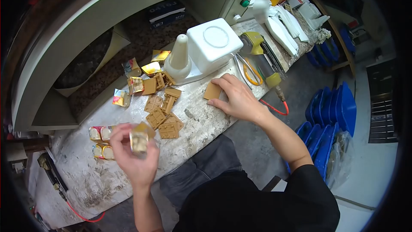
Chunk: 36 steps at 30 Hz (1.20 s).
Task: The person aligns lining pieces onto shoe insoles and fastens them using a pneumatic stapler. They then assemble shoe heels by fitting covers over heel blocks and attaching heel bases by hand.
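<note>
My left hand (136,159) is raised over the left part of the worktop, its fingers closed round a small shiny piece (139,142) with a pale inside. The piece is blurred, and a flat gold-brown edge shows behind it. My right hand (240,99) rests on the worktop with thumb and fingers gripping a flat tan square piece (212,91). Between the hands lies a loose heap of brown moulded plastic pieces (168,129), some showing ribbed undersides. Beside my left hand sit several colourful pieces with round pale insides (102,151). More printed, shiny pieces (151,68) lie at the back.
A white plastic container (214,43) and a cone-tipped bottle (179,58) stand at the back of the stained worktop (197,133). Right of them lie orange-handled scissors (252,73) and a yellow-green air tool (271,75) with a red hose. Blue bins (330,107) stand at right.
</note>
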Each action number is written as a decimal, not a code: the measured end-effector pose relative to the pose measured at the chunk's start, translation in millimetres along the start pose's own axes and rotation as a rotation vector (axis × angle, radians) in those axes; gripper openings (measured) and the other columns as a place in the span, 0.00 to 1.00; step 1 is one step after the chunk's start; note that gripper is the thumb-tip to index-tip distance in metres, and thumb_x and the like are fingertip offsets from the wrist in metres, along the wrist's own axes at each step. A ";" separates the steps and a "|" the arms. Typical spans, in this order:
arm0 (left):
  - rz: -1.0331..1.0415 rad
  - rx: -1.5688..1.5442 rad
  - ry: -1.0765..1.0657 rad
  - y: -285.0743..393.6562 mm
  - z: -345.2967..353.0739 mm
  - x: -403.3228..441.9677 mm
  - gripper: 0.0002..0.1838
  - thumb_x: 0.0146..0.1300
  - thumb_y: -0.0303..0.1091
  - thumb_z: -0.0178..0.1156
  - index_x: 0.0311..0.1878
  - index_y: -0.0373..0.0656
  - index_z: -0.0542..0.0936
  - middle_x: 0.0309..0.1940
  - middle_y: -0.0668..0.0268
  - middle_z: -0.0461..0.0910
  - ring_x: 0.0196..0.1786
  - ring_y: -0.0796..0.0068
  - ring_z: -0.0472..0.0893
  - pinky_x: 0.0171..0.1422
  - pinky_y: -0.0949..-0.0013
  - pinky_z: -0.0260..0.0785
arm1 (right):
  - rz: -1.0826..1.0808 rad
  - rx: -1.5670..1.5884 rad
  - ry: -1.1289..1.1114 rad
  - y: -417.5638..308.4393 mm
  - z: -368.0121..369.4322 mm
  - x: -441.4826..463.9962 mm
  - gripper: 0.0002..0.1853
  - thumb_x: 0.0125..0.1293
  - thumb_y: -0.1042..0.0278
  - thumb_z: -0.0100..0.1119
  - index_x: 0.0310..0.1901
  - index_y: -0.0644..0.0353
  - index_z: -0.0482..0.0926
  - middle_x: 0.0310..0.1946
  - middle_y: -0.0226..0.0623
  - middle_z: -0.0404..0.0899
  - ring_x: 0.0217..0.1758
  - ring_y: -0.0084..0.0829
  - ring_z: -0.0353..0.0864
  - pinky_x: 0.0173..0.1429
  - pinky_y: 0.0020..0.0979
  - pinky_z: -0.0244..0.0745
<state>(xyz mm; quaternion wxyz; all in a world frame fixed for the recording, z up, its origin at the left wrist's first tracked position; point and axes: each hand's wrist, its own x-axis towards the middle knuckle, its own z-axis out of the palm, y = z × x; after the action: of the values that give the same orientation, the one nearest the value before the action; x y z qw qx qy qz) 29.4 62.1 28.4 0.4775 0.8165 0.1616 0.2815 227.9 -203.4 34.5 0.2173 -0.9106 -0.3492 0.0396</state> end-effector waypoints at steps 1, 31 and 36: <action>-0.184 -0.369 -0.027 4.7 3.6 -11.0 0.29 0.60 0.18 0.71 0.63 0.39 0.70 0.56 0.49 0.78 0.56 0.58 0.82 0.54 0.58 0.78 | -0.015 -0.028 -0.045 1.8 -3.9 2.6 0.30 0.68 0.52 0.76 0.62 0.68 0.82 0.52 0.50 0.81 0.54 0.51 0.84 0.61 0.45 0.81; -0.724 -1.563 -0.218 0.0 3.0 -55.0 0.29 0.77 0.27 0.63 0.77 0.36 0.67 0.70 0.45 0.77 0.73 0.49 0.79 0.81 0.45 0.68 | -0.189 -0.010 -0.259 8.1 -140.2 129.6 0.33 0.68 0.55 0.79 0.67 0.69 0.82 0.54 0.41 0.82 0.54 0.35 0.85 0.58 0.38 0.81; -0.774 -1.536 -0.217 8.4 30.0 -35.3 0.31 0.79 0.32 0.64 0.80 0.36 0.67 0.71 0.49 0.78 0.72 0.50 0.81 0.79 0.46 0.73 | 0.091 0.910 -0.169 4.7 -150.5 83.2 0.38 0.68 0.57 0.80 0.72 0.70 0.77 0.62 0.39 0.81 0.64 0.30 0.83 0.67 0.33 0.78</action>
<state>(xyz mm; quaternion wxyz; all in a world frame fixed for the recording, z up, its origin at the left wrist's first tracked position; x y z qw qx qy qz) 19.9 18.6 13.4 0.9717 0.1779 0.1469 0.0507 327.1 -207.5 175.0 0.5636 -0.7307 -0.2725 0.2723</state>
